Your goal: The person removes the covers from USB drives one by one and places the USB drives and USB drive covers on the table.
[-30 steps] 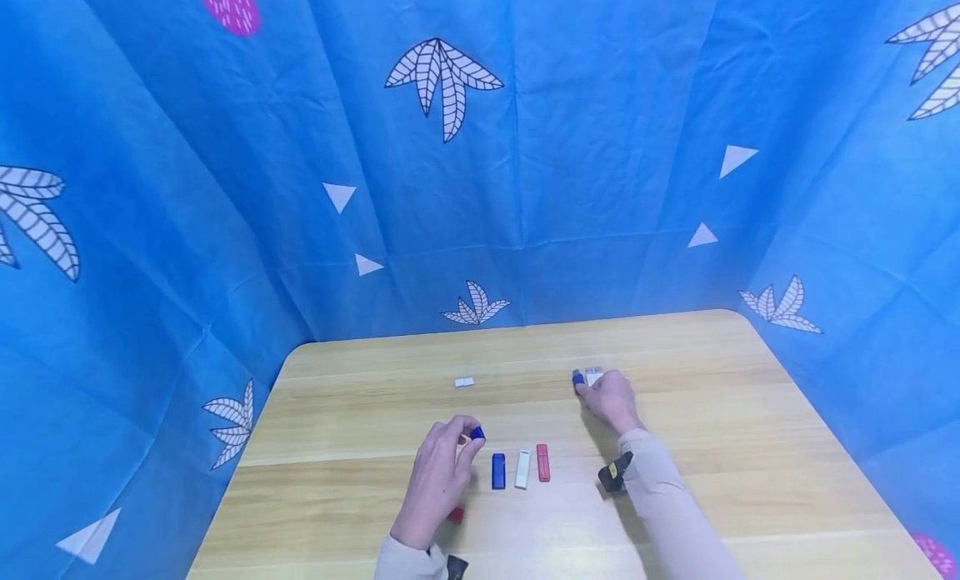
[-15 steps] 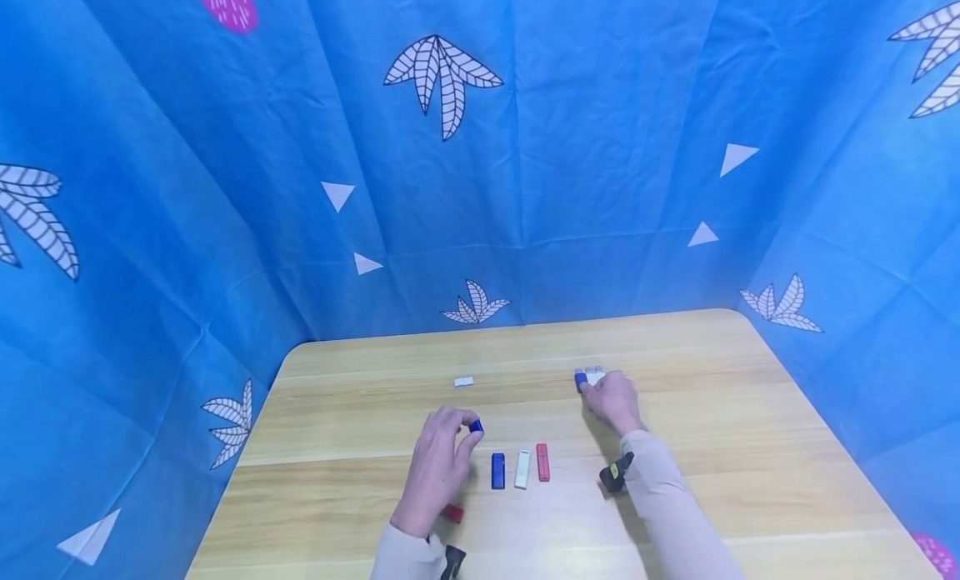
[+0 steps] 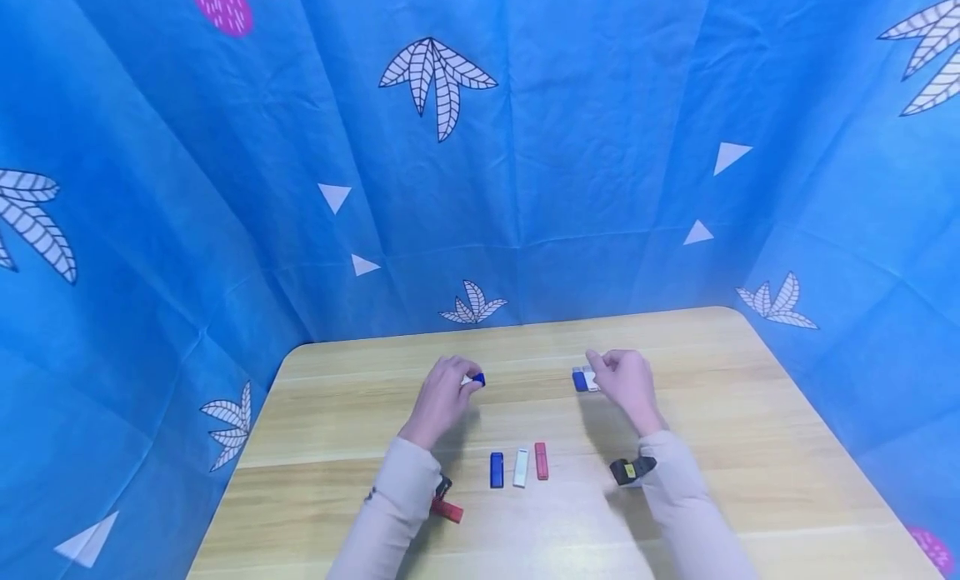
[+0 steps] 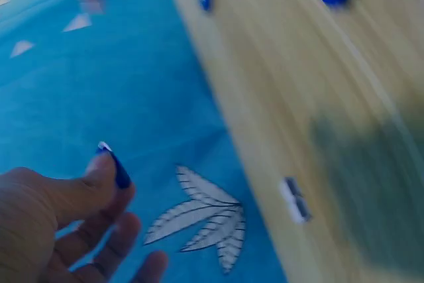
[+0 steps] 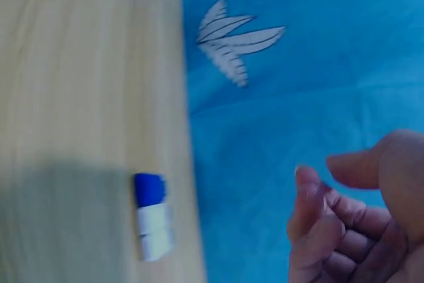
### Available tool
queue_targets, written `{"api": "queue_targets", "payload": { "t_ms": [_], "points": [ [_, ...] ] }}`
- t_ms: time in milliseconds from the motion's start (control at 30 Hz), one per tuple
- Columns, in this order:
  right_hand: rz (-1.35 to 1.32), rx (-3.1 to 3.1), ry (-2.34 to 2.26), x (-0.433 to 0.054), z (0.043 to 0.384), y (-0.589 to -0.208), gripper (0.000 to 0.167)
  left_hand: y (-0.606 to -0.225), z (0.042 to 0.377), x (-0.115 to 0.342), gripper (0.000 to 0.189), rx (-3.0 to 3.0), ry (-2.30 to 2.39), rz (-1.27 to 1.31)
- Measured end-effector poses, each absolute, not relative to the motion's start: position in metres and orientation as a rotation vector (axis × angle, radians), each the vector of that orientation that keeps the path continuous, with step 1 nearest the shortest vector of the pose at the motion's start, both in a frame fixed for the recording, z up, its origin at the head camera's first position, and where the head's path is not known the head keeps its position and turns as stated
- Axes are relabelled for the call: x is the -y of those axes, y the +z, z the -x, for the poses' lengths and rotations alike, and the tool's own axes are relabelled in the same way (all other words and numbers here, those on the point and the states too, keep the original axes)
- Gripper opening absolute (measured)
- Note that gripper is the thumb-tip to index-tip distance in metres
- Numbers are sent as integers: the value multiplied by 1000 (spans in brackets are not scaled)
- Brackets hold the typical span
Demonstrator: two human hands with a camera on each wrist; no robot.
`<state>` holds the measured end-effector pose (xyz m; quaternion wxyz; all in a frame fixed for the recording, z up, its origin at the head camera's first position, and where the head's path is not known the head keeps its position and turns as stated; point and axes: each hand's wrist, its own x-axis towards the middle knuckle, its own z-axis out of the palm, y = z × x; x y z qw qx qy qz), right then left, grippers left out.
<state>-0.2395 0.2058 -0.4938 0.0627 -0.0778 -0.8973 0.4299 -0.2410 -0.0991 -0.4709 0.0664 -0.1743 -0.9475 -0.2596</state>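
Between thumb and fingertips my left hand (image 3: 442, 397) pinches a small blue cap (image 4: 116, 168), raised over the back left of the table. Under it in the head view lie white caps (image 4: 295, 200), partly covered by the hand. My right hand (image 3: 626, 382) is raised at the back right, its thumb and fingers apart with nothing between them. Beside it a blue USB flash drive (image 3: 580, 382), uncapped, lies at the left end of a short row with white USB flash drives (image 5: 154, 219). The hand hides part of that row in the head view.
Nearer the front stand a blue stick (image 3: 497, 470), a white stick (image 3: 521, 467) and a red stick (image 3: 542, 462) side by side. Another red stick (image 3: 448, 511) lies beside the left wrist strap. A blue patterned cloth (image 3: 517, 188) hangs behind the wooden table (image 3: 720, 397).
My left hand has carried the blue cap away from me to the white caps. The right hand has let go of the blue drive in the row and lifted slightly to the right.
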Motion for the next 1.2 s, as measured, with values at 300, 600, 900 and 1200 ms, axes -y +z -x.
{"api": "queue_targets", "payload": {
  "t_ms": [300, 600, 900, 1200],
  "points": [
    [57, 2657, 1318, -192, 210, -455, 37, -507, 300, 94, 21, 2941, -622, 628],
    [-106, 2607, 1361, -183, 186, -440, 24, -531, 321, 92, 26, 3035, -470, 593],
    [-164, 2605, 1348, -184, 181, -435, 20, -545, 323, 95, 25, 3070, -386, 602],
    [-176, 2626, 1351, -184, 178, -433, 19, -546, 322, 98, 24, 3088, -381, 589]
  ]
}}
